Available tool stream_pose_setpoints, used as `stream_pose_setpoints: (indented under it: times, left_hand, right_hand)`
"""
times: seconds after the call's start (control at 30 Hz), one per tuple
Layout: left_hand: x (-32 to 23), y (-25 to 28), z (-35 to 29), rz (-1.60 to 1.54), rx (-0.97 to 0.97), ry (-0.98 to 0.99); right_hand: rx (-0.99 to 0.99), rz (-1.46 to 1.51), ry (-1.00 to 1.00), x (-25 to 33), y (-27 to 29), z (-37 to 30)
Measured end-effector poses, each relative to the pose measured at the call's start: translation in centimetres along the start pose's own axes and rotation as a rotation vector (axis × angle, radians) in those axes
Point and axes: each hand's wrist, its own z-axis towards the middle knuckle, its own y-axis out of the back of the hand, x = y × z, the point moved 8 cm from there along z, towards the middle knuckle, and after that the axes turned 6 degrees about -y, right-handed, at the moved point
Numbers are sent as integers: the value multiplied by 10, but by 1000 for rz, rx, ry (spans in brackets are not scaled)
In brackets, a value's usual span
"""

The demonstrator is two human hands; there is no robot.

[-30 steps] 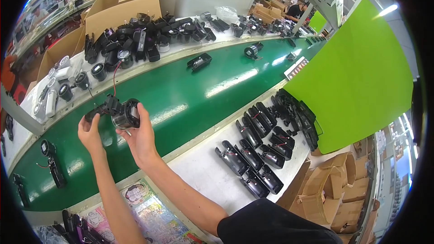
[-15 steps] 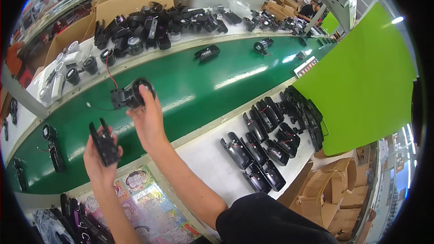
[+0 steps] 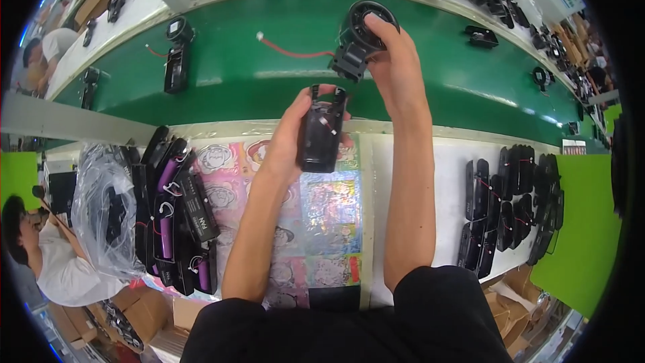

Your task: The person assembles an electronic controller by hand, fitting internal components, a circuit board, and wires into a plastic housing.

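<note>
My left hand (image 3: 283, 144) is closed around a black plastic handle shell (image 3: 319, 144), whose hollow side faces up. Inside the shell a small white plug on a short wire shows. My right hand (image 3: 403, 74) grips a round black fan head (image 3: 352, 35), thumb on its rim. From the fan head's square neck (image 3: 350, 60) a red wire (image 3: 295, 53) with a white plug at its end sticks out to the left. The neck hovers just above the shell's forked top, the two parts apart.
A green conveyor belt (image 3: 232, 67) runs across, carrying a fan with its handle (image 3: 176, 57) at left. Black shells (image 3: 478, 208) stand in rows on the white table at right. Black shells with purple cells (image 3: 166, 225) lie left, beside a clear plastic bag (image 3: 101, 195). A co-worker (image 3: 64, 262) is at far left.
My view has swung, so the belt now runs across the top. The handle shell is now turned hollow side up, and the fan head's neck points down toward it.
</note>
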Motion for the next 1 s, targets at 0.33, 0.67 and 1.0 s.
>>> stream_pose_setpoints:
  times: [0.33, 0.67, 1.0]
  left_hand:
    - [-10, -3, -7, 91, -33, -78]
    - [-14, 5, -8, 129, -84, -105]
    - [-16, 1, -4, 106, -88, -129]
  right_hand:
    - [180, -420, -88, -21, -31, -6]
    - [324, -425, -53, -16, -48, -13]
    - [362, -474, -37, -9, -48, -11]
